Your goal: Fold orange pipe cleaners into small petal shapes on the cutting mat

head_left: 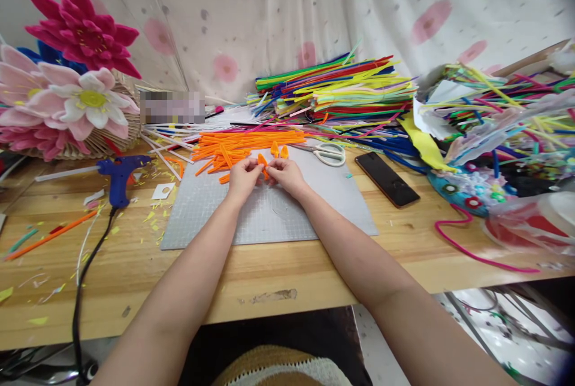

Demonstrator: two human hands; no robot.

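Both hands meet over the grey cutting mat (197, 212), holding one small orange pipe cleaner petal (262, 160) between them. My left hand (245, 178) pinches its left side with closed fingers. On the other side my right hand (286, 174) grips it, fingers also closed; its lower part is partly hidden by the fingertips. Just beyond the hands lie two finished-looking orange petals (275, 148). A pile of cut orange pipe cleaners (220, 149) covers the mat's far left. Scissors with pale handles (330, 154) rest at the mat's far right.
A blue glue gun (119, 179) with a black cord stands at left, near pipe cleaner flowers (92, 99). Bundles of coloured pipe cleaners (341, 90) are heaped at the back. A black phone (387, 179) lies right of the mat, and a clear plastic container (534, 224) farther right.
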